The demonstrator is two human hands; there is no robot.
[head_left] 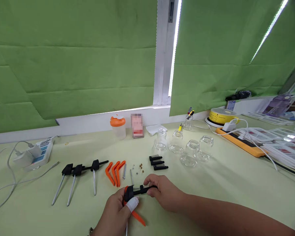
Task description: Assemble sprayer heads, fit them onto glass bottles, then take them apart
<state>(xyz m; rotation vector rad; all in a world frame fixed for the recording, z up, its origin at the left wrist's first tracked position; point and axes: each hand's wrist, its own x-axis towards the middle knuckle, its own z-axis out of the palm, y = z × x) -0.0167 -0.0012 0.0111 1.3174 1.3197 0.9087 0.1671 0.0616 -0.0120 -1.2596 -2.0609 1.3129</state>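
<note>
Holding a black-and-orange tool (129, 193) in the left grip (116, 207); pinching its black end with the right grip (164, 191), near three bent orange pieces (118, 174) on the bench (226, 180).

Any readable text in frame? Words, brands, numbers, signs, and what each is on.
None readable.
Pink card: pixelated, unreadable.
Phone: screen too small to read.
Purple bottle: marks too small and blurred.
Clear cases: red and dark patches, no legible wording.
Yellow tin: cartoon face, no legible words.
Black-orange tool: no lettering visible.
</note>
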